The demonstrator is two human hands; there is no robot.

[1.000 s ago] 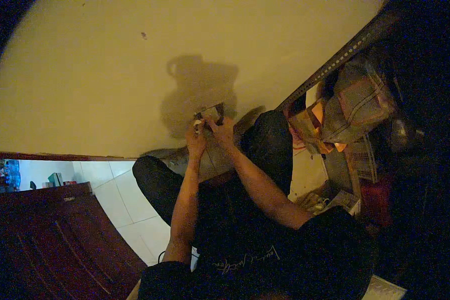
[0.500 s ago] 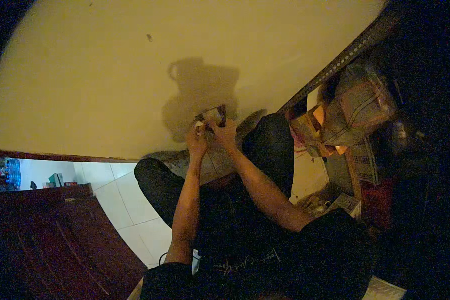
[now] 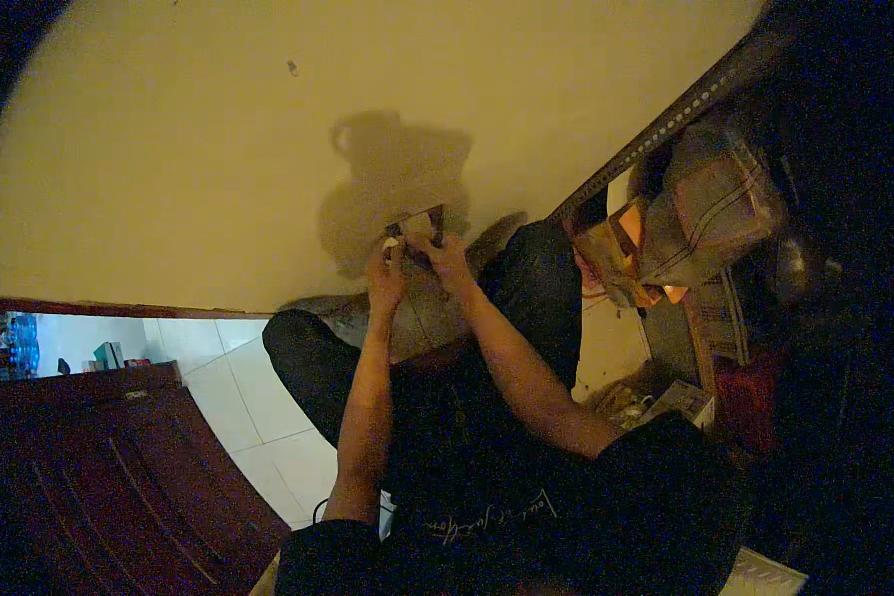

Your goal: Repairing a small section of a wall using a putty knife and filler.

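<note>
Both of my hands are close together, low against a yellowish wall (image 3: 219, 169). Just above my fingers is a small, pale, four-sided patch (image 3: 422, 223) with dark edges. In this dim light I cannot tell whether it is a held piece or an opening in the wall. My left hand (image 3: 385, 278) is closed, with a small white thing (image 3: 391, 244) pinched at its fingertips. My right hand (image 3: 449, 266) is also closed, its bent fingers at the lower edge of the patch. What those fingers grip is too dark to make out.
My bent knees in dark trousers (image 3: 308, 348) flank my forearms. At left, a dark red panel (image 3: 99, 477) stands beside pale floor tiles (image 3: 253, 427). Bags (image 3: 710, 214), boxes and a red item (image 3: 745, 397) crowd the right side. Shadows fall on the wall.
The whole view has shifted very slightly. Both hands stay at the same dark-edged patch, with only small finger movements.
</note>
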